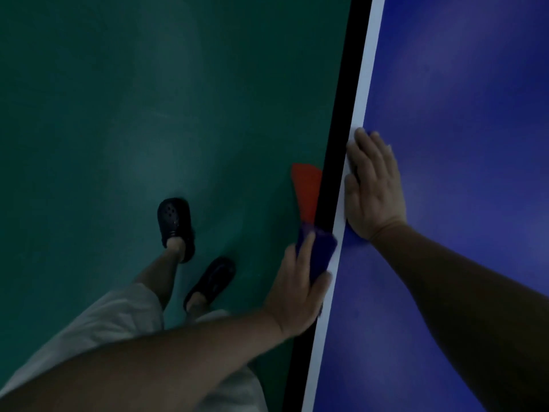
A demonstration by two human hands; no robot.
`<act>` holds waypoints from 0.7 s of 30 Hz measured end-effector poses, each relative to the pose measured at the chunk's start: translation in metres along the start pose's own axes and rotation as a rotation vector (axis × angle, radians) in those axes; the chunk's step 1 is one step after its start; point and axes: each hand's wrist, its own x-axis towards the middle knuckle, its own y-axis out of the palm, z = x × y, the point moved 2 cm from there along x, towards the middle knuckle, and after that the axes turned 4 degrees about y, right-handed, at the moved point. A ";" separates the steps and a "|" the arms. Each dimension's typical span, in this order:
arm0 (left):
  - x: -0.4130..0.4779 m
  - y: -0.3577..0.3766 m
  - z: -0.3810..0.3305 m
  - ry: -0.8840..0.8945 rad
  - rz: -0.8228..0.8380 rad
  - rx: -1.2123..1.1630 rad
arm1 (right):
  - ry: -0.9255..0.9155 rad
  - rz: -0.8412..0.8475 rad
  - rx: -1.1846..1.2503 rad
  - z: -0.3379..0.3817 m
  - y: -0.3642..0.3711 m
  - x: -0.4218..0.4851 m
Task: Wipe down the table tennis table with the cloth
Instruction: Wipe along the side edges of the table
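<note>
Edge-wiping looks to be the step in hand: the left hand (297,292) is closed on a dark blue cloth (316,251), which sits between forefinger and thumb and is held against the black side rim (341,99) of the blue table tennis table (460,144), just beside the white border line (361,93). The right hand (375,188) lies flat on the table with its fingers straight and together, palm down across the white line and the blue top. It grips nothing that shows, though a darker blue sliver at its heel and fingertips could be shadow or fabric; I cannot tell which. A red-orange patch (306,188) shows below the rim just beyond the cloth, but whether it belongs to the cloth or lies on the green floor (118,114) is unclear. The person's dark perforated clogs (175,227) stand on that floor, well apart from the table. The broad blue top appears untouched here, so much wiping likely remains. The next move probably calls for sliding the cloth onward along the rim with steady pressure, or lifting it onto the top.
</note>
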 end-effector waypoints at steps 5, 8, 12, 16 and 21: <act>0.176 -0.044 -0.042 0.010 -0.204 0.030 | 0.026 0.016 0.001 -0.003 0.001 0.006; 0.211 -0.050 -0.056 0.012 -0.178 0.045 | 0.044 0.036 -0.003 -0.003 -0.001 0.007; 0.128 -0.034 -0.039 0.008 -0.105 0.012 | 0.032 0.039 -0.029 -0.005 -0.001 0.007; 0.050 -0.023 -0.032 -0.076 0.065 -0.020 | 0.040 0.051 -0.022 -0.004 -0.003 0.007; 0.159 -0.049 -0.048 -0.047 -0.028 -0.028 | 0.069 0.039 0.037 0.002 -0.007 0.008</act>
